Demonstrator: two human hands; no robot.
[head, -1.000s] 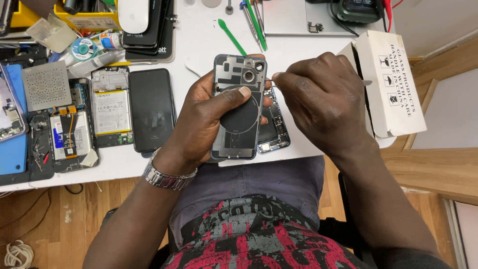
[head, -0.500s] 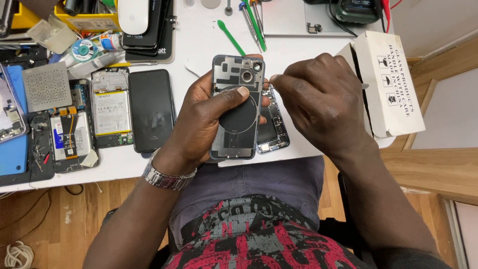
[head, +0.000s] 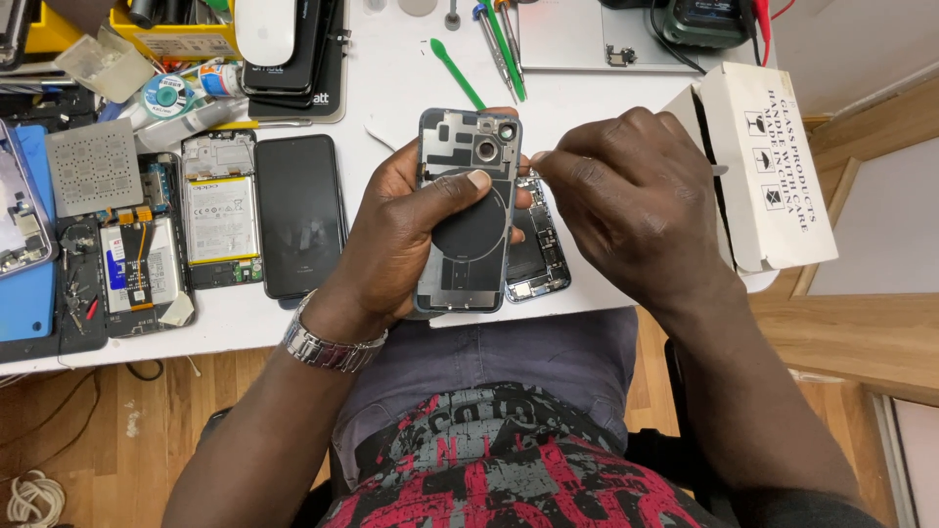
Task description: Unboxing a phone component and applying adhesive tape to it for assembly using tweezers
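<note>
- Wrapped around the phone back cover (head: 468,210), my left hand (head: 411,230) grips it tight, thumb pressed flat on the dark round pad so it stays steady and tilted up off the white table (head: 391,88).
- My right hand (head: 626,200) is pinched shut on a thin tool; I can only see a small tip by the cover's top right edge.
- Just under the cover lies the open phone body (head: 538,244).
- A green pry stick (head: 458,73) rests above, and a white box (head: 768,161) sits to the right.

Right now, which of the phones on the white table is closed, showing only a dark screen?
The black phone right of the opened phone with the yellow-labelled battery; the others lie opened.
</note>
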